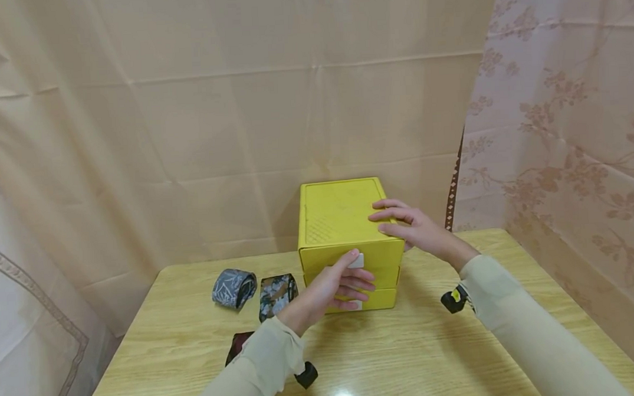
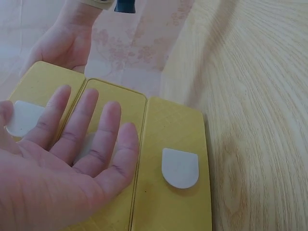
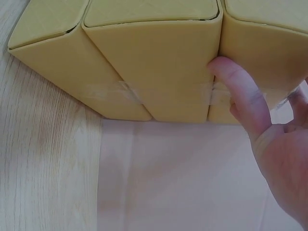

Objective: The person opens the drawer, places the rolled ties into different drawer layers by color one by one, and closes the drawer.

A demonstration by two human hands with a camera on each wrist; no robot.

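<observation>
A yellow box of three stacked drawers (image 1: pixel 341 211) stands on the table, each drawer front bearing a white pull tab (image 2: pixel 180 168). My left hand (image 1: pixel 334 286) is in front of the drawers with its fingers extended and spread. Its thumb is right at the top tab, and its fingers overlap the middle tab in the left wrist view. My right hand (image 1: pixel 411 226) rests on the top right edge of the box, several fingers laid over the top. One digit touches the side wall near the seam between two drawers, as the right wrist view shows.
Left of the box lie a rolled grey patterned necktie (image 1: pixel 234 288) and a rolled floral one (image 1: pixel 277 297). A dark red roll (image 1: pixel 238 345) is partly hidden behind the left sleeve. Beige curtains (image 1: pixel 229 137) hang behind the wooden table (image 1: pixel 398 360).
</observation>
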